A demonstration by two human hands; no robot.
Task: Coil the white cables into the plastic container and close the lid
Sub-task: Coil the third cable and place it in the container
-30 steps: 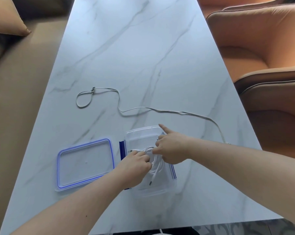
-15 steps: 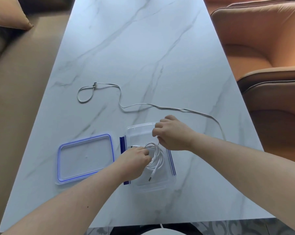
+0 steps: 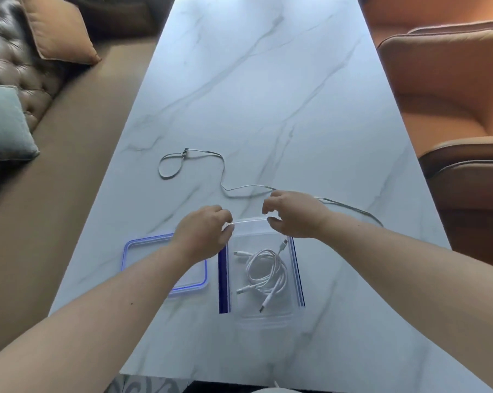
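Filling most of the view, the white marble table (image 3: pixel 268 95) runs lengthwise away from the person, w/ a brown sofa (image 3: pixel 69 194) along its left side and orange chairs (image 3: pixel 444 109) on the right. On the sofa sit an orange cushion (image 3: pixel 60 32) and a grey-blue cushion (image 3: pixel 4 123). Near the table's front edge stands the clear plastic container (image 3: pixel 265 321), lid off, long axis pointing straight away from the person, blue latch flaps lying open along both long sides. Just beside its left flap the lid (image 3: pixel 143 248) lies flat, blue seal round the edge, right part hidden under the left forearm. Beyond the container a loose white cable (image 3: pixel 222 177) lies across the table approx left to right: small closed loop at the far-left end, a wavy run to the right, passing behind the right hand, then curving toward the near right by the forearm. Inside the container the coiled white cables (image 3: pixel 265 270) rest on the bottom, plug ends sticking out toward the near, left and far sides. The left hand (image 3: pixel 202 236) hovers at the container's far-left corner, fingers curled, thumb tip at the rim; can't tell if it pinches it. The right hand (image 3: pixel 293 215) is at the far-right corner, index and thumb curved toward each other w/ a gap, nothing held btwn them.
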